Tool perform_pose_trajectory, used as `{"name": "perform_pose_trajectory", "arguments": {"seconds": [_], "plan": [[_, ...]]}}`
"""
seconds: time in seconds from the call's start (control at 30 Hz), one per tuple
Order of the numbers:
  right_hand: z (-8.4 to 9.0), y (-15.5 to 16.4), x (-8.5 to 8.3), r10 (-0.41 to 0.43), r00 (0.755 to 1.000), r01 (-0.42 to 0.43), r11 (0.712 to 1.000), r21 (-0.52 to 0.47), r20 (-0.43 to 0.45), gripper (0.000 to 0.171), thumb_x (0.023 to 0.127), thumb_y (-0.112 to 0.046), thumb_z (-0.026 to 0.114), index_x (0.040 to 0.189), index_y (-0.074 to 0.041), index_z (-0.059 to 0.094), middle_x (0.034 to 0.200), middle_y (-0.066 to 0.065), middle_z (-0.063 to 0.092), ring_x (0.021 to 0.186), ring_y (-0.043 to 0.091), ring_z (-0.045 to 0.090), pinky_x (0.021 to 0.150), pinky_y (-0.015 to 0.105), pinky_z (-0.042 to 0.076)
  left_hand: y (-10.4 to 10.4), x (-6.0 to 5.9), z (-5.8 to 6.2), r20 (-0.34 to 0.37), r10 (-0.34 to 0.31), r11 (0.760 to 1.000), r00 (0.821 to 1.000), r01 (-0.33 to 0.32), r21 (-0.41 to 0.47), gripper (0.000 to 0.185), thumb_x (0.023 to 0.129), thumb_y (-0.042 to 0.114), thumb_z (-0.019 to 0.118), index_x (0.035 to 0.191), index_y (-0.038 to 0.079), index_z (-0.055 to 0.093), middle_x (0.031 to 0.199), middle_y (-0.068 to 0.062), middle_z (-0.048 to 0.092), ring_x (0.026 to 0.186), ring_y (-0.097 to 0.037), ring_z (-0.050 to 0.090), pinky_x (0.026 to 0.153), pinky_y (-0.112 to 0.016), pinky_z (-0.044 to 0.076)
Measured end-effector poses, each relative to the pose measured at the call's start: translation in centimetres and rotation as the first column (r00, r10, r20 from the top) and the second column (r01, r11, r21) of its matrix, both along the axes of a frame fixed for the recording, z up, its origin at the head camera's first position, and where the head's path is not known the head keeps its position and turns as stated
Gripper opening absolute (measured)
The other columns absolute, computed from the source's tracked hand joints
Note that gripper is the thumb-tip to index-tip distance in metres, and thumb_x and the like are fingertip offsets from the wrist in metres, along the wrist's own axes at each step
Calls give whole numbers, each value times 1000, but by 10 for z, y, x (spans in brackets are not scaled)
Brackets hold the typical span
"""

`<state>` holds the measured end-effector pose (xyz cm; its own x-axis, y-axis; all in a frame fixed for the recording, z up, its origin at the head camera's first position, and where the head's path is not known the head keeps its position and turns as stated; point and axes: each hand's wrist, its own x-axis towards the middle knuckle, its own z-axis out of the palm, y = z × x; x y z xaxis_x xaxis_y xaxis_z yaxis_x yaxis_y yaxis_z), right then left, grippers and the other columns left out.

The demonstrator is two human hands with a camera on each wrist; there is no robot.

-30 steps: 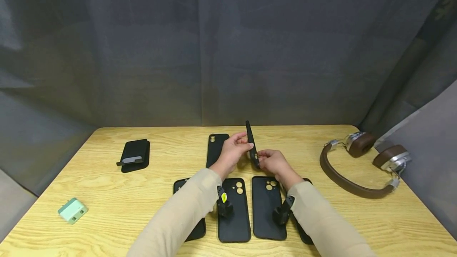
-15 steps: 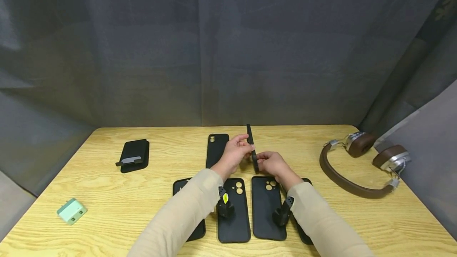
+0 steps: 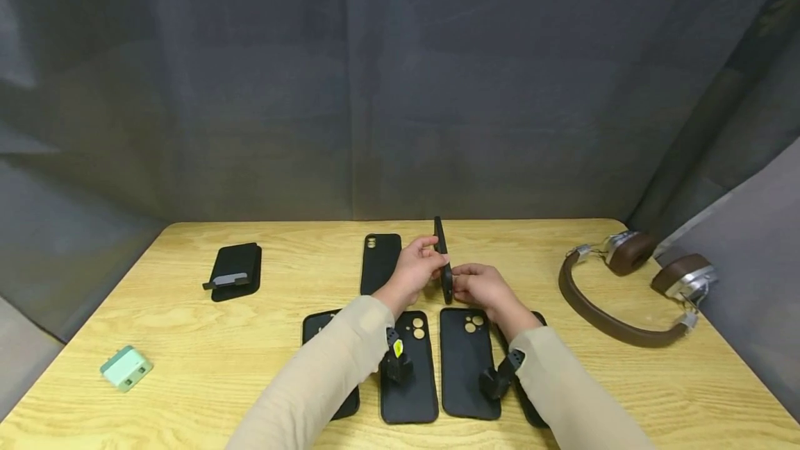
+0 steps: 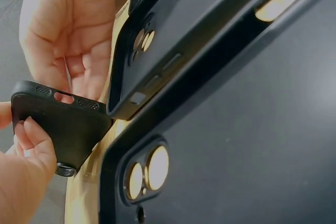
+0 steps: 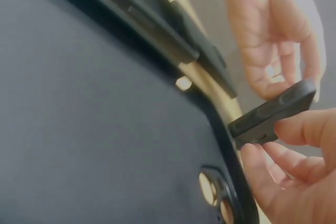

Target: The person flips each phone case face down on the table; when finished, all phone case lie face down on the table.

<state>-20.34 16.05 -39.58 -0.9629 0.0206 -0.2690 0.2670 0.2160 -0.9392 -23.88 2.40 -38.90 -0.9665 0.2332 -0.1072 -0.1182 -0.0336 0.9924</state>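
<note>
Lowered slightly and turned nearer upright, a black phone case (image 3: 443, 259) stands edge-on between both hands above the desk (image 3: 187, 339).

Left hand (image 3: 417, 266) pinches its far side, right hand (image 3: 478, 285) its near end; four more cases (image 3: 465, 360) lie just nearer the person, headphones (image 3: 631, 290) well right.

Beige sleeves (image 3: 325, 360), black wrist cameras (image 3: 396, 364)

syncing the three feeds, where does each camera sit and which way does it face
Head: worn on the head, looks forward and down at the table; both sleeves, left hand, right hand show.
Left wrist: low by the table, faces the held phone case and left fingers.
Right wrist: low, faces the right fingers.
All three share the held case.
</note>
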Motion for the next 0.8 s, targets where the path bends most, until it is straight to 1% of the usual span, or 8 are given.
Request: {"name": "perform_pose_trajectory", "arguments": {"seconds": [0.07,0.13,0.27,0.37,0.47,0.57,0.67,0.8], "plan": [[4,0,3,-18,1000,17,999,-36,-14,37,88,0,48,123,11,49,94,10,61,76,10,60,72,27,53,0,-1,0,-1,1,1000,1000,-1,3,47,85,3,61,130,4,49,83,-1,52,68,-11,52,73,-31,50],[8,1,6,-24,999,23,999,-49,-28,40,88,-2,47,126,11,48,99,12,61,79,11,61,74,27,53,1,-1,0,-4,1,1000,1000,-1,5,47,85,2,61,130,3,49,83,-1,52,68,-11,52,72,-31,50],[15,0,12,-11,998,8,999,-39,-67,42,91,-7,48,130,8,46,117,23,56,93,18,61,85,35,50,1,-2,0,-2,-6,1000,1000,6,1,49,86,2,61,132,2,47,83,-1,51,68,-11,51,74,-34,50],[19,-3,16,14,995,-17,999,-35,-98,43,91,-8,50,131,7,45,125,25,51,103,26,59,90,39,48,1,-3,-1,2,-10,1000,1000,10,0,50,86,2,61,133,2,46,84,-1,52,70,-12,52,79,-38,50],[22,-6,19,38,992,-43,998,-37,-119,45,90,-6,51,131,8,44,125,26,50,106,30,57,90,39,47,1,-1,0,-2,-7,1000,1000,7,-6,49,86,3,61,133,3,46,86,-2,52,71,-12,52,80,-38,51],[23,-9,19,41,989,-45,999,-25,-141,44,88,-5,53,129,10,45,120,26,53,97,23,60,86,37,49,2,1,2,-14,4,1000,1000,-4,-23,48,86,3,61,131,3,48,86,-2,50,71,-12,52,79,-38,51],[22,-12,19,13,987,-14,1000,-1,-163,41,86,-4,57,124,11,48,111,23,58,85,13,59,78,31,51,3,1,2,-21,10,999,1000,-11,-39,46,86,3,61,131,3,48,86,-2,49,72,-13,51,75,-35,51],[19,-15,19,-29,984,37,999,39,-176,39,85,-4,60,120,10,52,102,18,60,81,13,58,71,25,49,3,1,1,-22,12,998,1000,-13,-57,46,86,5,62,130,4,50,88,-3,50,73,-13,51,72,-32,51]]}}
